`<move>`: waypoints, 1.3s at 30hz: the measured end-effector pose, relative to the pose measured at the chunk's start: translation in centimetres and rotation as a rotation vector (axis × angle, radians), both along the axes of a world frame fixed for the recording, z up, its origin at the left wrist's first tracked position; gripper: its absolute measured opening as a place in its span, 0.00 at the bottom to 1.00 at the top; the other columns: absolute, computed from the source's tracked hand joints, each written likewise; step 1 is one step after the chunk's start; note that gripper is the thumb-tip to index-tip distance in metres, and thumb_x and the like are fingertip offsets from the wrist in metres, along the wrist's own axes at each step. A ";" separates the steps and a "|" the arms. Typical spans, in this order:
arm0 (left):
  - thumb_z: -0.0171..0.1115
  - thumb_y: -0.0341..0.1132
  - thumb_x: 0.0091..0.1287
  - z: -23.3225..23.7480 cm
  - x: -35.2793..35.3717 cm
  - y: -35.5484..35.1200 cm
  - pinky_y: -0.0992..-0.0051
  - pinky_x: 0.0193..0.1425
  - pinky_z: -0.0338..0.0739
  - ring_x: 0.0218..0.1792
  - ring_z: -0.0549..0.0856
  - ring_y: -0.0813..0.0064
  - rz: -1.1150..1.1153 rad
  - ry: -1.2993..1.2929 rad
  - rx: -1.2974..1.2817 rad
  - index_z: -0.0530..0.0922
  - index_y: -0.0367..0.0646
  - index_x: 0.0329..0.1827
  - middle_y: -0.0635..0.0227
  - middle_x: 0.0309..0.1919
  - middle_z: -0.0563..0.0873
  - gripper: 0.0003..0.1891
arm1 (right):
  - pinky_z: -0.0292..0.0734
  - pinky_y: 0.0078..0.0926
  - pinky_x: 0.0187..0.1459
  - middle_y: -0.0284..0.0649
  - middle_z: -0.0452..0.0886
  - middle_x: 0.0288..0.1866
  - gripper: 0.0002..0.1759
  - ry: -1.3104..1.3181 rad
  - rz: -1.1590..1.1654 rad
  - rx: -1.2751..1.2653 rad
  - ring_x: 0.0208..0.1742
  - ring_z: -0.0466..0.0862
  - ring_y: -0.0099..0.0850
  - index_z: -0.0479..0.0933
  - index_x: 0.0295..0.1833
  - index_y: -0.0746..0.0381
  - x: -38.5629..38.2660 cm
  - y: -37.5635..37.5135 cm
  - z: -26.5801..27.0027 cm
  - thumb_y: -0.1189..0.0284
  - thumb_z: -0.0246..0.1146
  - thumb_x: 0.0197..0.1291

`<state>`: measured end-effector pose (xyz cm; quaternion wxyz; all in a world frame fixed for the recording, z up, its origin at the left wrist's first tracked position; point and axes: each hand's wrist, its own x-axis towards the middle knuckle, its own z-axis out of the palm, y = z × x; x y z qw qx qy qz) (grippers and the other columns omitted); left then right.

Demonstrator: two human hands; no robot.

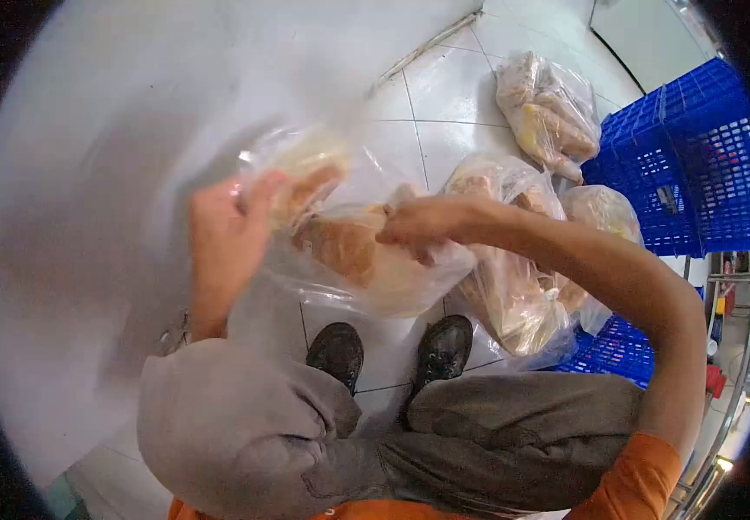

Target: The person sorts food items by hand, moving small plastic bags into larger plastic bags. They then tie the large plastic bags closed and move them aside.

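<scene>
A clear plastic bag (396, 290) with brown and pale bread-like pieces in it hangs in front of me, above my shoes. My left hand (232, 230) is closed at its left side, thumb and fingers on a wrapped bread piece (312, 184) that is smeared by motion. On the other side, my right hand (427, 227) is closed on the bag's plastic, its fingertips partly hidden. Inside the bag, a brown loaf (340, 247) shows between my hands.
Several filled clear bags (513, 260) stand on the tiled floor to the right, with another bag (551, 113) farther back. Blue plastic crates (678, 165) are stacked beside them. A metal rack (734, 303) stands at the far right, and a white surface (89, 217) fills the left.
</scene>
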<state>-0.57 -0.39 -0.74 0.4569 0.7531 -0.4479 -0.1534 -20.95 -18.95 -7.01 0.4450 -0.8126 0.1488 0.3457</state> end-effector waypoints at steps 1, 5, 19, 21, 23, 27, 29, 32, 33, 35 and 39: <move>0.68 0.38 0.69 0.4 0.2 0.4 0.72 0.28 0.71 0.24 0.74 0.86 0.064 0.231 -0.125 0.83 0.29 0.36 0.54 0.20 0.79 0.15 | 0.79 0.44 0.41 0.48 0.86 0.38 0.26 0.004 -0.001 0.011 0.44 0.85 0.40 0.81 0.55 0.66 0.4 0.4 2.0 0.53 0.56 0.70; 0.67 0.35 0.67 1.2 1.6 1.4 0.71 0.34 0.76 0.26 0.84 0.74 0.016 0.168 0.034 0.83 0.30 0.43 0.49 0.25 0.83 0.13 | 0.76 0.34 0.40 0.37 0.85 0.42 0.19 -0.041 -0.748 0.271 0.41 0.80 0.29 0.82 0.51 0.59 3.2 1.2 6.0 0.56 0.59 0.67; 0.56 0.34 0.71 -3.4 0.8 3.1 0.66 0.47 0.77 0.40 0.84 0.66 0.064 0.264 0.064 0.79 0.28 0.48 0.51 0.38 0.85 0.14 | 0.77 0.35 0.31 0.44 0.82 0.32 0.19 -0.318 -0.918 0.570 0.31 0.81 0.34 0.83 0.39 0.70 7.5 6.3 1.8 0.62 0.59 0.62; 0.58 0.36 0.70 -2.3 1.4 3.2 0.65 0.48 0.78 0.41 0.85 0.63 -0.027 0.210 0.184 0.79 0.29 0.49 0.50 0.39 0.86 0.16 | 0.76 0.33 0.30 0.42 0.80 0.27 0.17 -0.309 -0.862 0.541 0.29 0.80 0.31 0.83 0.37 0.67 7.5 6.5 2.3 0.62 0.59 0.61; 0.61 0.39 0.70 -1.2 0.9 3.4 0.64 0.49 0.79 0.42 0.87 0.60 -0.138 0.156 0.307 0.78 0.30 0.51 0.49 0.40 0.87 0.18 | 0.74 0.31 0.31 0.39 0.79 0.28 0.18 -0.330 -0.794 0.532 0.29 0.78 0.29 0.83 0.37 0.67 7.0 6.5 2.6 0.61 0.58 0.63; 0.72 0.44 0.62 0.3 -1.1 3.1 0.57 0.48 0.79 0.44 0.88 0.46 -0.159 -0.316 0.346 0.79 0.31 0.48 0.43 0.39 0.87 0.24 | 0.73 0.29 0.34 0.37 0.82 0.32 0.21 -0.420 -0.613 0.640 0.29 0.78 0.27 0.84 0.37 0.64 6.5 5.9 0.0 0.57 0.56 0.67; 0.75 0.44 0.59 0.2 -0.6 3.0 0.55 0.48 0.79 0.45 0.87 0.42 -0.147 -0.246 0.421 0.80 0.31 0.48 0.42 0.37 0.87 0.25 | 0.73 0.30 0.36 0.37 0.83 0.33 0.21 -0.334 -0.651 0.682 0.32 0.79 0.27 0.84 0.38 0.62 6.7 6.2 -0.4 0.56 0.56 0.67; 0.74 0.41 0.60 -1.6 0.6 3.4 0.57 0.47 0.79 0.42 0.88 0.43 -0.051 -0.309 0.374 0.81 0.31 0.46 0.43 0.36 0.87 0.21 | 0.76 0.34 0.41 0.40 0.85 0.39 0.20 -0.159 -0.789 0.621 0.39 0.84 0.33 0.83 0.43 0.61 7.2 5.5 -1.3 0.55 0.55 0.70; 0.73 0.39 0.60 -2.4 1.0 3.4 0.57 0.47 0.79 0.41 0.88 0.44 -0.015 -0.246 0.349 0.81 0.31 0.45 0.44 0.35 0.87 0.19 | 0.79 0.37 0.45 0.42 0.86 0.43 0.21 -0.074 -0.895 0.520 0.44 0.86 0.39 0.82 0.47 0.63 7.2 4.7 -2.4 0.56 0.54 0.72; 0.73 0.37 0.60 -2.8 1.4 3.6 0.58 0.47 0.79 0.40 0.88 0.45 0.027 -0.190 0.324 0.82 0.31 0.45 0.44 0.35 0.87 0.17 | 0.73 0.34 0.55 0.41 0.86 0.45 0.21 0.117 0.007 -0.200 0.53 0.81 0.31 0.82 0.50 0.60 6.1 1.8 -5.0 0.57 0.50 0.72; 0.72 0.36 0.61 -3.0 1.3 3.7 0.59 0.45 0.79 0.37 0.88 0.45 0.042 -0.191 0.203 0.83 0.32 0.42 0.44 0.34 0.87 0.14 | 0.80 0.42 0.52 0.44 0.88 0.42 0.16 -0.323 -1.031 0.081 0.44 0.86 0.45 0.87 0.47 0.62 -3.8 5.3 -23.5 0.65 0.68 0.55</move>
